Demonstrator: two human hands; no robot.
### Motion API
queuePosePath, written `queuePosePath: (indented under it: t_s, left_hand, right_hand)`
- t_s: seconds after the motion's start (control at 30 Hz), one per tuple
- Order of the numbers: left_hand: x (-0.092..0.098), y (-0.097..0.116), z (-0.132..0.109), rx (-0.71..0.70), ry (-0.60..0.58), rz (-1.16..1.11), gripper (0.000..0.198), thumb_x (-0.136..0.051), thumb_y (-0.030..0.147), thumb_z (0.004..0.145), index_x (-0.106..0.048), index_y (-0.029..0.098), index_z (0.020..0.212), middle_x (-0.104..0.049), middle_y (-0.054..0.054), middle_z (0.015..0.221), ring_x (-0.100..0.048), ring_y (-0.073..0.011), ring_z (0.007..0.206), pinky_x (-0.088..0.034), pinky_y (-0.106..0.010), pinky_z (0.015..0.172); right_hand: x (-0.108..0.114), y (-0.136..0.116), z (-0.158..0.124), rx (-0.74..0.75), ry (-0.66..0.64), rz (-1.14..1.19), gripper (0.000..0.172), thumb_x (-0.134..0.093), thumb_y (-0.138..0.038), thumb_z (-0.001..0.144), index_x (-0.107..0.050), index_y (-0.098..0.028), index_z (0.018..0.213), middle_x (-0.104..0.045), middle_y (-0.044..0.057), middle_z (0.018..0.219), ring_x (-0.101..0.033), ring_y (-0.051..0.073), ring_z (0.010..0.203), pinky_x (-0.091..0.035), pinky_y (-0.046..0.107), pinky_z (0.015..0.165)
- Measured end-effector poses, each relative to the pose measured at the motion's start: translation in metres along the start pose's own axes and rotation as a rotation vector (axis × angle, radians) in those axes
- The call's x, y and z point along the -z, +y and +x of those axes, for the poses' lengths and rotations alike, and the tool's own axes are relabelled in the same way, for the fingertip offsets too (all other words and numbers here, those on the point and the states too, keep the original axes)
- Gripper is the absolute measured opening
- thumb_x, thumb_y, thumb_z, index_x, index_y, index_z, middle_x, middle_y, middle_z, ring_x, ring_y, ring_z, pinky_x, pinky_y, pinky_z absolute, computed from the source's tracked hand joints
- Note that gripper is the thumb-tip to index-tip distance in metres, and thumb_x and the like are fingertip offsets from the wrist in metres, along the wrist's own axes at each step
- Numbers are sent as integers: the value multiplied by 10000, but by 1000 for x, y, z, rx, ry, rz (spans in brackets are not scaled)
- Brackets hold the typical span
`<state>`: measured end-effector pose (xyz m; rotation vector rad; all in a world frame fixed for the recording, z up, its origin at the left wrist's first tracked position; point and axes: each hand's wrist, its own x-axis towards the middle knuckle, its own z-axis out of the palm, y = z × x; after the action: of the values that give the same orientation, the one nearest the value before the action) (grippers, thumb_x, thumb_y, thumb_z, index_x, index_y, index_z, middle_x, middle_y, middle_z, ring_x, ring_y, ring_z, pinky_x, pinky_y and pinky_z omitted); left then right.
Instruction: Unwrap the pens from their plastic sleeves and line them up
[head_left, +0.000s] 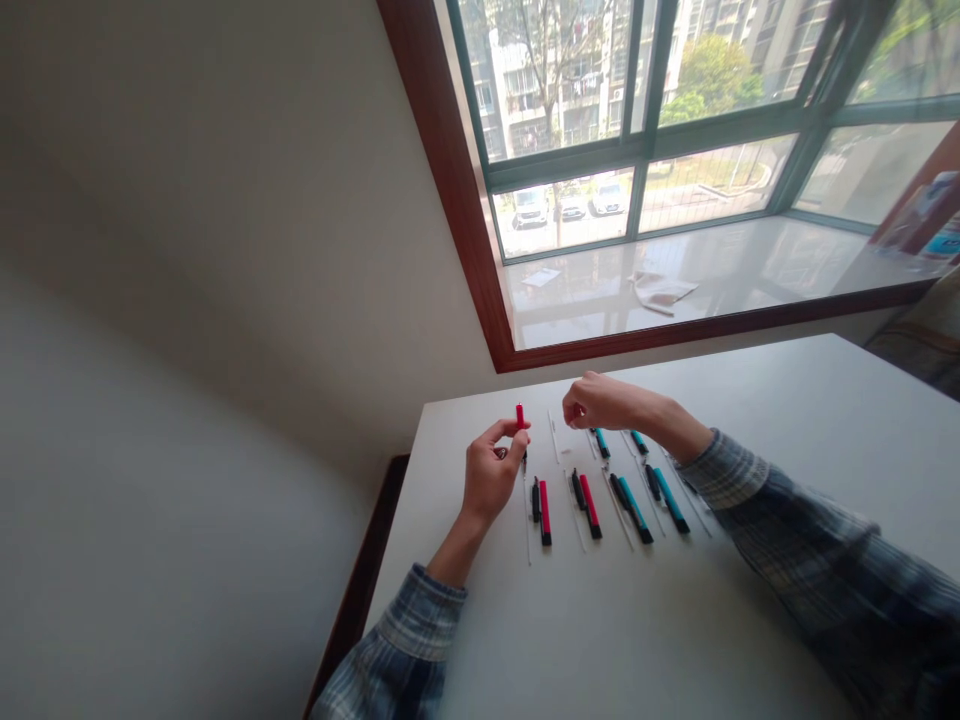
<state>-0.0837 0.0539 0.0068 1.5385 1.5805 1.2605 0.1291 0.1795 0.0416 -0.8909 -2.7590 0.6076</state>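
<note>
My left hand [491, 475] pinches a red pen barrel [520, 416] upright between thumb and fingers, above the far left part of the table. To its right my right hand [589, 402] is closed, its fingertips curled down. A trace of red shows at those fingertips, too small to make out. Below the hands lie disassembled pens in rows: red barrels with black ends [545, 513], black clip pieces [535, 500], teal barrels [636, 510] and thin pale refills [528, 525]. Another refill [553, 436] lies between the hands. My right forearm partly covers the farther teal pen parts [601, 443].
The white table [585, 630] stands against a wall [225, 300] on the left. Behind it is a window with a dark red frame [491, 310]. Papers [660, 290] lie on the sill, and bottles [941, 235] stand at the far right.
</note>
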Motion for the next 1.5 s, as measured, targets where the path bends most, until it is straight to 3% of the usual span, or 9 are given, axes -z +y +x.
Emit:
queuePosePath:
  t_s: [0.1,0.3,0.47,0.67,0.8,1.03,1.5]
  left_hand:
    - [0,2,1,-7,3,15,306,-619,430,937,-767,176,1024,-771,-80,1058,-702,-200,885,-535,-254,634]
    - [0,6,0,-27,-6,32,305,-625,421,934,-775,179,1043,-775,-75,1045,-696,-180,799,-524,-251,605]
    - [-1,5,-3,-43,-17,81,309,-619,422,938,-781,188,1058,-777,-73,1048,-644,-143,667,-470,-245,540]
    - [-1,-1,-5,-72,-17,142,276,-638,391,910,-792,197,1031,-788,-85,1045,-611,-134,636,-414,-226,499]
    - [-3,-7,-5,-109,-23,154,254,-637,376,908,-798,206,1005,-792,-85,1040,-593,-133,611,-410,-232,491]
    - [-4,-7,-3,-127,-35,186,252,-615,367,932,-781,200,1024,-785,-71,1031,-543,-111,563,-389,-233,483]
    - [-3,0,-4,-168,-63,214,240,-598,341,955,-762,189,1042,-781,-56,1029,-549,-94,567,-399,-216,490]
  right_hand:
    - [-8,-5,2,22,-66,-11,36,-802,-169,796,-812,-191,824,-786,51,797,-662,170,670,-442,255,597]
    - [-22,-13,5,41,-95,-17,97,-750,-111,797,-802,-188,770,-769,45,758,-636,151,625,-435,244,586]
    - [-9,-6,2,24,-36,-14,130,-687,-112,825,-800,-176,821,-776,55,776,-627,156,647,-416,260,587]
    - [21,-11,-3,43,168,227,155,-678,-276,899,-804,-199,947,-793,40,893,-700,164,776,-513,271,696]
    - [29,-22,-5,90,253,326,210,-680,-354,911,-810,-200,969,-794,52,960,-722,181,849,-563,310,764]
    - [26,-39,-5,181,227,332,164,-694,-299,925,-808,-202,993,-800,41,927,-733,173,823,-545,271,709]
    - [25,-43,-4,205,191,360,191,-694,-332,933,-797,-183,993,-800,57,943,-748,181,858,-573,274,735]
